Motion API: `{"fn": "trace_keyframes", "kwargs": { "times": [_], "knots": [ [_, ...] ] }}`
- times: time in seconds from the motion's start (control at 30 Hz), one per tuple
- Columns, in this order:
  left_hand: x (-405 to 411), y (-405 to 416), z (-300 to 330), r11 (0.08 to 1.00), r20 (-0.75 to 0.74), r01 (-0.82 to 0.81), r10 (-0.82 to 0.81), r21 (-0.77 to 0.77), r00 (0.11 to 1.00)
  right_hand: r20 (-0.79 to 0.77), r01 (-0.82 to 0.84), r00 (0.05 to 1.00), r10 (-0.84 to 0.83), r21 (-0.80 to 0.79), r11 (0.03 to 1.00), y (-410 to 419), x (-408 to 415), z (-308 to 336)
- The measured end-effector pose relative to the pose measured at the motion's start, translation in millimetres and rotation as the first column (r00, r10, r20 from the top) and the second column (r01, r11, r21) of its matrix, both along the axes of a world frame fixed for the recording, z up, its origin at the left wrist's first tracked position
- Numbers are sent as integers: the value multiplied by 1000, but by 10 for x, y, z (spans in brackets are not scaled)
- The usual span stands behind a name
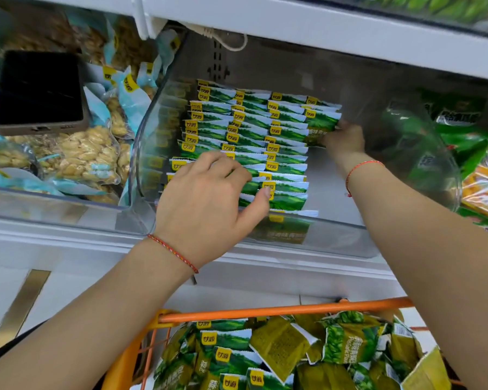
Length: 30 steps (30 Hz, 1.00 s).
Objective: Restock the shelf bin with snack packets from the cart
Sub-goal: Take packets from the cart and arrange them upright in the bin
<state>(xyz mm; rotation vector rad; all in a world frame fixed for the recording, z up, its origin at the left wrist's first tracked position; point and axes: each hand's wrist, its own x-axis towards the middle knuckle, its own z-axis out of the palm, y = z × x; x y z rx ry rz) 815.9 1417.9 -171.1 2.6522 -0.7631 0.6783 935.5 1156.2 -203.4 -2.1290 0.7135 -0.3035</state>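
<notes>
Holding one green snack packet (320,126) at centre right of the frame, right hand (344,139) fingers clamped on its lower end, long axis upright beside the rows. Left hand (206,198): fingers spread, resting on stacked packets (251,142) in shelf bin (335,237). Cart (279,311) below.

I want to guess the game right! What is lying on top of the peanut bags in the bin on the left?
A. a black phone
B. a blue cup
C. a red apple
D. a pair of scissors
A: a dark phone with a blank screen lies flat on the peanut bags in the left bin, beside the clear bin of green packets.
</notes>
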Motion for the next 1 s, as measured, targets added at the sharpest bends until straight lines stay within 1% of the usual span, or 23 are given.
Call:
{"fn": "trace_keyframes", "kwargs": {
  "times": [0.07,0.17,0.27,0.4,0.47,0.6,0.77,0.87,0.93,1.0],
  "knots": [
    [0,-4,5,1000,-12,-6,6,-3,1000,-10,-73,997,74,77,994,42,5,12],
    [-8,-8,7,1000,-24,-13,13,-9,1000,-40,-141,988,146,98,985,90,17,22],
    [-14,-5,12,1000,-30,-13,13,-8,999,-42,-115,992,120,105,988,117,18,32],
    [-19,6,18,1000,-41,-13,13,5,999,4,-101,995,102,233,967,116,-14,62],
    [-21,9,18,1000,-54,-11,12,9,998,17,-99,995,98,245,964,91,-13,45],
    [-25,12,29,1000,-72,-11,13,17,997,3,-56,998,56,206,977,122,-31,43],
    [-24,17,38,1000,-84,-11,13,23,996,-32,-48,998,55,180,982,173,-77,117],
    [-26,42,75,999,-134,18,-13,32,991,-69,-15,997,28,179,984,173,-194,280],
    [-39,92,131,996,-202,84,-79,15,976,-85,-76,992,89,151,986,224,-402,495],
    [-59,165,213,987,-270,158,-160,-31,949,-82,-174,981,178,58,983,318,-688,734]
  ]
}}
